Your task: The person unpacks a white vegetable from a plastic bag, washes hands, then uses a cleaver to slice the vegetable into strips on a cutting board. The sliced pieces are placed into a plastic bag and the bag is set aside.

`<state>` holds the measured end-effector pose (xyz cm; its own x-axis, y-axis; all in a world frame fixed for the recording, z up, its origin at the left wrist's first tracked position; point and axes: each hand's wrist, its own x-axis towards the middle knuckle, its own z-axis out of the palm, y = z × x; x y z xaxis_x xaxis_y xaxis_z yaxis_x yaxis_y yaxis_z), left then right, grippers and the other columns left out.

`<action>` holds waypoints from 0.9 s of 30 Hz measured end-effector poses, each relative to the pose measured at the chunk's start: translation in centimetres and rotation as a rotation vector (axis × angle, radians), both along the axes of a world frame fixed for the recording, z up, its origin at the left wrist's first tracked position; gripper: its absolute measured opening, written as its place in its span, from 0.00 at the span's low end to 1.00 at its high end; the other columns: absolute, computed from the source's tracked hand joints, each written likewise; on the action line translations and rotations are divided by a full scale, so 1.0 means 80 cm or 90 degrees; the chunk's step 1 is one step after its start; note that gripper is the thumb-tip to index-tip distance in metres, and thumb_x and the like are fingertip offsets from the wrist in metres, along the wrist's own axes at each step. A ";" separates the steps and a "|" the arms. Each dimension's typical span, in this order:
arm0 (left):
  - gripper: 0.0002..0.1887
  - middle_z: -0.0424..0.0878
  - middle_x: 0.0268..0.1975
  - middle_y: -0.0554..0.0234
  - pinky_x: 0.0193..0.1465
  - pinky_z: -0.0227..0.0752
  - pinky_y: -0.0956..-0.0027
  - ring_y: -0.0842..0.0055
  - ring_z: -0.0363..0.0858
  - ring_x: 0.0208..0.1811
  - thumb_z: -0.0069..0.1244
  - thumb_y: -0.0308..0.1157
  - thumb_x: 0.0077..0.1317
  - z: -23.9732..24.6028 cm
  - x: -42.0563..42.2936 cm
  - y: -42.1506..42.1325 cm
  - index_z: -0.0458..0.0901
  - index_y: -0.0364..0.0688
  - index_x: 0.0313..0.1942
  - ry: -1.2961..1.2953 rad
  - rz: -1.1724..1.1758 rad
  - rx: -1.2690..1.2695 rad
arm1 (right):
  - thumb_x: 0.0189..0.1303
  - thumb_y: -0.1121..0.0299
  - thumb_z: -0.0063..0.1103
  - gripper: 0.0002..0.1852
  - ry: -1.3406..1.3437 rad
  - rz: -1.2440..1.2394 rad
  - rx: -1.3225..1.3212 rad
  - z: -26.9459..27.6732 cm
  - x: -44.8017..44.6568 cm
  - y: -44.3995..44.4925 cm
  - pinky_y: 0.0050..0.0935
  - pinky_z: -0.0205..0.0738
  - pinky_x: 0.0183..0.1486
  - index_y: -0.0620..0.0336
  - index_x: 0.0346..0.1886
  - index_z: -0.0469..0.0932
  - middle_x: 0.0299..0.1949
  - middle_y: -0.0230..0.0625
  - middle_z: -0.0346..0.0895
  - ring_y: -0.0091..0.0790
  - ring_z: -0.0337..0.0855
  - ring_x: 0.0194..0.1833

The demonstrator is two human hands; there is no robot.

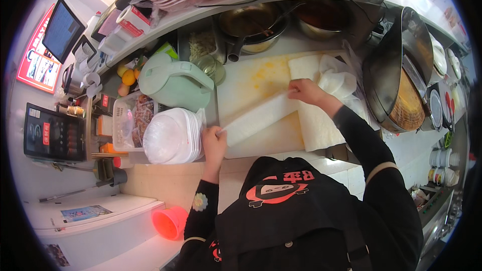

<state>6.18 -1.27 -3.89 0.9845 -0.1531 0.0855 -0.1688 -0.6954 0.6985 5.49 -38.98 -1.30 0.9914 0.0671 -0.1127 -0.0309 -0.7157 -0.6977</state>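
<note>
A long folded white cloth (260,118) is stretched slantwise over a white cutting board (241,82) that bears yellow stains. My left hand (214,143) pinches its lower left end, close to a stack of white foam containers in clear plastic. At the upper right end my right hand (307,91) grips the same cloth between thumb and fingers. More white cloths (324,135) lie crumpled and spread over the right part of the board, partly beneath my right forearm.
Left of the board stand a pale green electric kettle (177,82), the foam containers (173,135) and a plastic basket (119,120) of reddish-brown food. Behind it are a dark pan (244,22) and a metal pot (320,30). A large metal vessel (384,79) is at the right.
</note>
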 end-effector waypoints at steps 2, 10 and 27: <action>0.08 0.79 0.36 0.45 0.43 0.70 0.59 0.56 0.78 0.38 0.56 0.27 0.56 -0.014 0.031 -0.004 0.79 0.32 0.34 0.037 0.003 -0.010 | 0.50 0.66 0.63 0.12 0.012 -0.018 0.003 -0.010 0.026 0.004 0.38 0.75 0.42 0.62 0.36 0.80 0.34 0.41 0.82 0.44 0.81 0.37; 0.20 0.77 0.49 0.45 0.58 0.66 0.57 0.51 0.72 0.54 0.61 0.35 0.53 -0.030 0.043 -0.018 0.78 0.36 0.44 -0.019 -0.106 0.103 | 0.51 0.67 0.65 0.10 -0.147 -0.152 -0.018 0.005 -0.075 -0.044 0.40 0.75 0.42 0.59 0.36 0.78 0.36 0.42 0.81 0.46 0.81 0.40; 0.13 0.81 0.35 0.56 0.39 0.74 0.66 0.70 0.80 0.35 0.62 0.26 0.49 -0.020 0.050 -0.017 0.77 0.33 0.34 0.288 -0.098 -0.189 | 0.47 0.72 0.68 0.23 0.050 -0.447 0.076 -0.017 -0.241 -0.123 0.31 0.73 0.35 0.65 0.46 0.70 0.32 0.40 0.77 0.35 0.80 0.32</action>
